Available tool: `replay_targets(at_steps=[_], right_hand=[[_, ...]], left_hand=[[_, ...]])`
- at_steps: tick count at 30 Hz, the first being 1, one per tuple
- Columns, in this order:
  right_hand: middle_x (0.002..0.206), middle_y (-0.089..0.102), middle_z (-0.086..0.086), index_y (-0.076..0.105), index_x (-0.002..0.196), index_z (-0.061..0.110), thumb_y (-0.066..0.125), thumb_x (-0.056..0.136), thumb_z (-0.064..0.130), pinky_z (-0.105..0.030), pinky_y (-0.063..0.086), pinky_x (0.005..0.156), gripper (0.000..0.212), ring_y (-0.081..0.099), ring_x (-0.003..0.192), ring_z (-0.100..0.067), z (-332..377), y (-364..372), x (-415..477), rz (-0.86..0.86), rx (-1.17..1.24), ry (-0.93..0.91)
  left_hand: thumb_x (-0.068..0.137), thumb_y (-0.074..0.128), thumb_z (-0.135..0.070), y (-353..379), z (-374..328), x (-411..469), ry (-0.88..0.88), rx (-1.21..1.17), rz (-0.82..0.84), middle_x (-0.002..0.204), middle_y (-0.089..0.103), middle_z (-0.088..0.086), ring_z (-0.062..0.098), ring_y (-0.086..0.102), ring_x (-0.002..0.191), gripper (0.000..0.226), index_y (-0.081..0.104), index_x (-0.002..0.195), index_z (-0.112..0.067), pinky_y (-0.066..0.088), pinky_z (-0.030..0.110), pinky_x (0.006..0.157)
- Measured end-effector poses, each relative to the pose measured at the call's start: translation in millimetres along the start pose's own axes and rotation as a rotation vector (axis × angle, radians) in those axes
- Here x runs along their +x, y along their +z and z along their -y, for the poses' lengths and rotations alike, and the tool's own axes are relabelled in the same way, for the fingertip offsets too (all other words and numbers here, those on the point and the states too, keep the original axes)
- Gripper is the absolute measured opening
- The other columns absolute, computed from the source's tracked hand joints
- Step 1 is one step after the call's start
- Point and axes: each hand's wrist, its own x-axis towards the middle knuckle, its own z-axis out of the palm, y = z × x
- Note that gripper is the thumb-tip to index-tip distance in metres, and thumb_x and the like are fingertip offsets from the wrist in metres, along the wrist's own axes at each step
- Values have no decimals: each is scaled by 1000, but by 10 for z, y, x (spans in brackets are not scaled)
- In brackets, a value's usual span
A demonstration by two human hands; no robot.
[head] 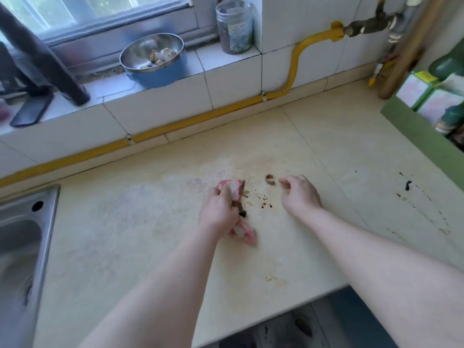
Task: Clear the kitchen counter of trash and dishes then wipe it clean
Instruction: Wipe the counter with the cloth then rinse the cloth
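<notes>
My left hand [219, 210] grips a pink-and-white wrapper [232, 189] together with dark scraps, low over the middle of the beige counter [140, 222]. The wrapper sticks out above and below my fist. My right hand [298, 193] hovers just right of it with fingers loosely curled and holding nothing. Its fingertips are beside a small brown shell piece [270, 179] lying on the counter. Small dark red crumbs [265, 202] are scattered between my hands.
A steel sink [22, 234] is at the left. Dark spill marks [408, 185] stain the counter at the right. A steel bowl of scraps [153, 57] and a clear jar [234, 26] stand on the tiled sill. A green box [426, 131] sits far right.
</notes>
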Motion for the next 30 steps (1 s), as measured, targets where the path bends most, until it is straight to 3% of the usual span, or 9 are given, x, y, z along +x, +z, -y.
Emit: replay_targets(at_steps=[4,7,10,13,15,17,20,25,30], right_hand=[[137,49,-1,56,130,23,43,89,6,-29,40,102,46,48,125,-23,15,-7,70,6,-20,-75],[141,44,-3,49,137,22,42,90,6,-32,37,106,50,41,131,-24,65,24,108,43,-51,-115],[141,40,-3,45,139,23,41,90,4,-30,33,107,53,37,133,-23,142,55,128,96,-87,-145],[136,50,0,58,129,26,42,89,2,-30,35,108,49,42,130,-20,205,94,165,178,-53,-225],[128,61,4,69,113,30,42,84,-1,-27,40,105,51,51,124,-18,221,91,159,217,41,-207],[123,65,7,73,105,30,44,84,-1,-19,44,96,48,57,116,-15,197,43,128,179,136,-133],[125,64,7,72,106,32,45,85,2,-14,40,80,45,59,110,-15,106,-58,112,90,152,-73],[119,67,9,68,111,27,43,90,6,-20,45,91,39,60,111,-16,-94,-136,138,-48,205,1],[116,68,8,70,103,27,42,87,3,-24,47,94,40,61,109,-16,-106,-142,71,-25,242,16]], left_hand=[[83,50,-9,12,-212,149,52,-170,14,118,45,12,33,55,97,38,48,121,-9,44,32,73],[81,53,-4,-149,-171,190,-49,-515,-218,119,52,8,27,56,108,50,58,129,-17,49,35,90],[85,57,-17,-384,54,243,-236,-222,-361,122,50,3,24,53,109,44,58,128,-27,46,33,83],[86,61,-24,-490,152,246,-198,256,-284,141,35,3,26,34,127,47,51,131,-32,39,40,94],[86,56,-12,-396,69,292,9,218,-240,145,34,2,26,34,129,56,47,137,-31,40,40,98],[91,53,-15,-271,-86,364,160,82,-88,136,45,3,24,49,119,43,54,133,-27,45,32,88],[85,60,-5,-144,-274,460,191,-25,138,132,41,7,27,50,117,53,52,133,-27,47,30,83],[81,59,4,-186,-375,495,339,48,274,132,39,3,22,43,120,71,45,140,-31,38,22,89],[77,76,-12,-152,-459,459,412,103,217,116,51,1,23,54,102,44,61,117,-24,50,35,87]])
